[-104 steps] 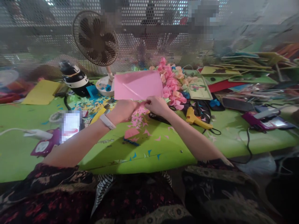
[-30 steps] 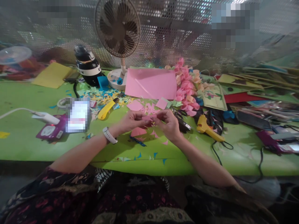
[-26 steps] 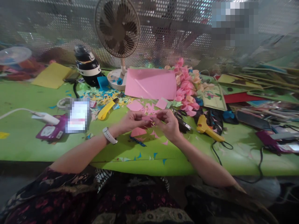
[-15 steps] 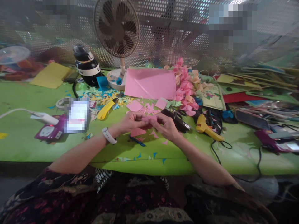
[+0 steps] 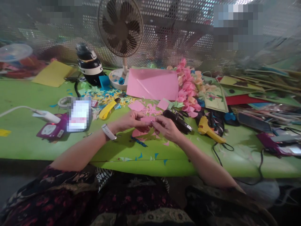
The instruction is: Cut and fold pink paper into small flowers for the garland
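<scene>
A small piece of pink paper is pinched between my two hands, just above the green table. My left hand grips its left side, thumb below. On the right end of the paper, the fingertips of my right hand are closed. Beneath and around them lie pink paper scraps and a pink cut piece. Just right of my right hand rest a black stapler-like tool and dark-handled scissors.
Behind stand a fan, a black bottle and a pink sheet. Pink paper flowers are heaped right of it. A yellow cutter and a phone lie left; a yellow glue gun with a cord lies right.
The pink paper between my fingers shows more flatly and its left part is more exposed. Both hands stay nearly in place; the whole view has shifted slightly.
</scene>
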Tool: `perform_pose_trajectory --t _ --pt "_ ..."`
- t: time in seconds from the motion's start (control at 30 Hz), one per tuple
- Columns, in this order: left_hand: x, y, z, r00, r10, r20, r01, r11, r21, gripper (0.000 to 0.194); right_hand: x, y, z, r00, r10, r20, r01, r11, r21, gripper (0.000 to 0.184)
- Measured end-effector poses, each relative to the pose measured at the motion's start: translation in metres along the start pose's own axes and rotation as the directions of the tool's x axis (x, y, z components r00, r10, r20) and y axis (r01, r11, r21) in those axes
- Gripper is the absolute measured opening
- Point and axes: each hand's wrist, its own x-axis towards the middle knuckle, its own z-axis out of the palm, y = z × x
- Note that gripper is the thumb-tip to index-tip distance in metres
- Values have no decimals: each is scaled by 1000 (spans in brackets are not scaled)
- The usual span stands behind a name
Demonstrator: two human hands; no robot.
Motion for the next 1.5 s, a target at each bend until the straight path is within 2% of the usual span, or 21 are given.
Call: perform_pose_trajectory --t 0.13,0.33,0.53,0.67,0.73,0.83,0.9,0.97,1.07,1.17,1.23,1.37,1.43,1.5 --pt "1 -2 -4 1000 9 11 -9 998 61 26 1 1 4 999 -22 -41 20 998 -52 37" --pt "1 0 -22 998 54 -35 -51 995 88 26 1 -4 -1 989 116 -94 -100 981 168 42" --pt "-1 7 -26 989 111 -99 -102 990 99 23 0 -7 -2 979 202 -3 -186 907 377 38" --pt "-3 10 -30 975 153 -164 -141 987 79 22 0 -6 -4 978 204 31 -197 877 438 31" --pt "-4 10 -31 980 144 -137 -135 988 74 23 0 -5 -8 981 192 -22 -162 881 445 30" --pt "-5 10 -31 993 116 -34 -113 991 75 25 1 -6 -12 971 188 -146 -112 902 417 36" --pt "-5 10 -31 996 88 34 -91 993 81 24 2 -8 -12 974 184 -129 -125 919 373 38" --pt "-4 9 -31 995 82 52 -86 993 81 22 2 -10 -9 983 180 -42 -153 922 356 37" --pt "-1 5 -32 990 135 -39 -133 990 52 20 1 -11 -4 981 194 18 -185 899 398 38" --pt "5 -3 -25 961 192 -198 -198 980 -10 21 2 -8 1 975 220 -42 -178 876 448 39" --pt "9 -8 -17 936 190 -298 -221 972 -74 27 3 -5 3 968 231 -95 -161 868 469 38" --pt "12 -14 -1 948 132 -288 -176 975 -135 32 1 -3 5 974 205 -99 -150 904 399 36" --pt "12 -14 1 952 96 -292 -146 977 -155 30 -1 -2 3 985 116 -126 -80 963 257 32" --pt "11 -12 0 957 48 -288 -106 977 -187 28 -2 0 -1 976 -38 -213 45 999 28 22"
